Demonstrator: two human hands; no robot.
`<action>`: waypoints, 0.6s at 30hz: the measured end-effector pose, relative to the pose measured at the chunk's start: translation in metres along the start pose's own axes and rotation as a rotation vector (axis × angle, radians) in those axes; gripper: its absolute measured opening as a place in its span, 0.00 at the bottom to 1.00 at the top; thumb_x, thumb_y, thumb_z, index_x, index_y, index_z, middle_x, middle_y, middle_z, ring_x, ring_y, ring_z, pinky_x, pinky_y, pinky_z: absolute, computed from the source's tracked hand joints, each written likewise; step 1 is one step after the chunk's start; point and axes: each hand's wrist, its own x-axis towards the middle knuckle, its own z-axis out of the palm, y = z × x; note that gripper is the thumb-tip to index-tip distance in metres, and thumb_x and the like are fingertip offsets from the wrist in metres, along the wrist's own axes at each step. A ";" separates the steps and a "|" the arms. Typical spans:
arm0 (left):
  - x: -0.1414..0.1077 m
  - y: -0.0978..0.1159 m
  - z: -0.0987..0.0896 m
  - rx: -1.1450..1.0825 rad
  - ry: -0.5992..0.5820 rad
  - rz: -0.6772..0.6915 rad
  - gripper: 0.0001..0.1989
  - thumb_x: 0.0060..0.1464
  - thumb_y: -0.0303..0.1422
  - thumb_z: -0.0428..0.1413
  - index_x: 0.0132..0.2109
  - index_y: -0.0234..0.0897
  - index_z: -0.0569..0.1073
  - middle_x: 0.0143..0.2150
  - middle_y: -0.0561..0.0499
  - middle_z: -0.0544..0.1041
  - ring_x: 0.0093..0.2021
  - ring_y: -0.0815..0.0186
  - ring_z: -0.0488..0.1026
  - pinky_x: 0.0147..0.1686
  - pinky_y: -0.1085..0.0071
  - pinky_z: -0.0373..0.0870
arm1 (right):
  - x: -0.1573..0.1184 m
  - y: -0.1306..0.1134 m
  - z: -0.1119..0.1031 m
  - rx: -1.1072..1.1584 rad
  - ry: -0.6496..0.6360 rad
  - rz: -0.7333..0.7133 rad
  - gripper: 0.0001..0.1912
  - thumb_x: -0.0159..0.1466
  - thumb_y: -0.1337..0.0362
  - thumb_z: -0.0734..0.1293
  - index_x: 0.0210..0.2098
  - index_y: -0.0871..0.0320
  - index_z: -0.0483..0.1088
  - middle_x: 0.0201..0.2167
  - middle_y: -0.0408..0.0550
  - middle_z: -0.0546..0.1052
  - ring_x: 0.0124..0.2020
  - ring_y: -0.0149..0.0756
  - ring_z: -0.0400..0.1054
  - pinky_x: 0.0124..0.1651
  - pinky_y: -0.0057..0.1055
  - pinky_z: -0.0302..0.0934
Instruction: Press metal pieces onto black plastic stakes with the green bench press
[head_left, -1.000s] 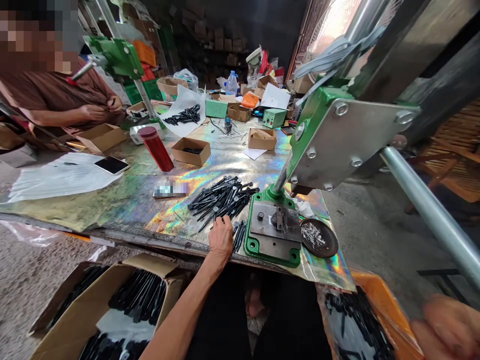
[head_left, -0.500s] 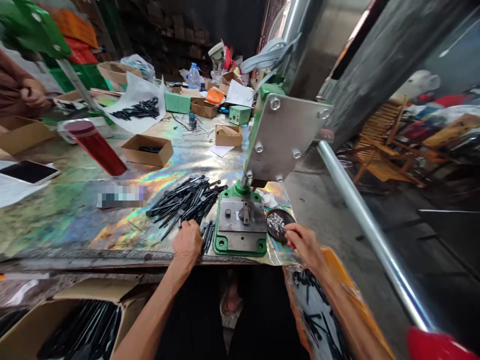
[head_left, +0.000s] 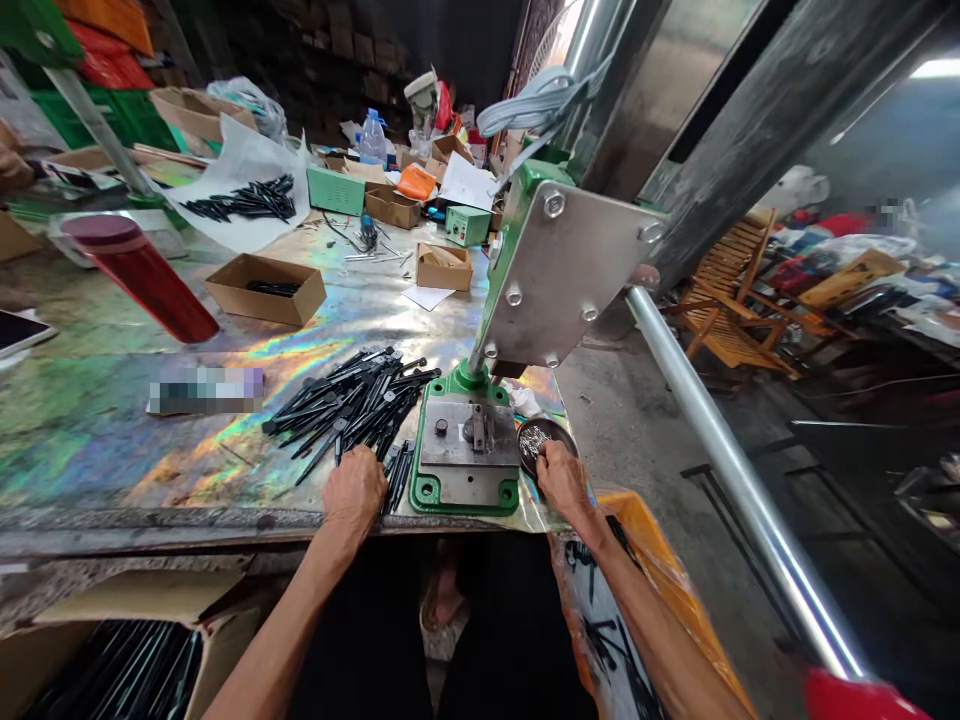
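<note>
My left hand [head_left: 354, 490] rests on the table edge with its fingers curled, at the near side of a loose pile of slim black parts [head_left: 360, 400]. What those fingers hold, if anything, is hidden. A few more black parts [head_left: 399, 478] lie side by side between this hand and the green-based hand press [head_left: 466, 490]. A metal block with a small fixture [head_left: 478, 430] sits on the press base. My right hand [head_left: 564, 482] reaches into a round dark dish [head_left: 528, 468] of small silvery pieces [head_left: 534, 438], fingertips pinched together among them; anything between them is too small to see.
The press's long steel lever [head_left: 720, 450] slants down on the right to a red grip [head_left: 855, 695]. A red tumbler [head_left: 150, 285] and a cardboard box [head_left: 266, 300] stand at left. Below are a carton of black parts [head_left: 120, 670] and an orange crate [head_left: 675, 570].
My right hand has moved from the dish's edge in over the silvery pieces. My left hand stays curled by the pile. The whole view has shifted slightly.
</note>
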 end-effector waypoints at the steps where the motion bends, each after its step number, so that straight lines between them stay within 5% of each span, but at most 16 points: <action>1: 0.001 -0.002 0.002 -0.019 0.000 0.009 0.12 0.56 0.31 0.45 0.39 0.29 0.70 0.37 0.35 0.76 0.37 0.52 0.75 0.32 0.65 0.65 | 0.001 0.001 0.001 0.006 0.005 -0.003 0.07 0.60 0.74 0.59 0.33 0.62 0.68 0.34 0.55 0.71 0.34 0.43 0.65 0.38 0.35 0.55; 18: -0.013 -0.031 0.010 -0.620 0.199 0.034 0.08 0.51 0.39 0.46 0.29 0.42 0.57 0.19 0.56 0.65 0.21 0.65 0.65 0.26 0.71 0.59 | 0.003 0.014 -0.008 0.680 0.010 0.134 0.08 0.51 0.58 0.62 0.21 0.55 0.66 0.16 0.42 0.65 0.21 0.36 0.59 0.24 0.30 0.52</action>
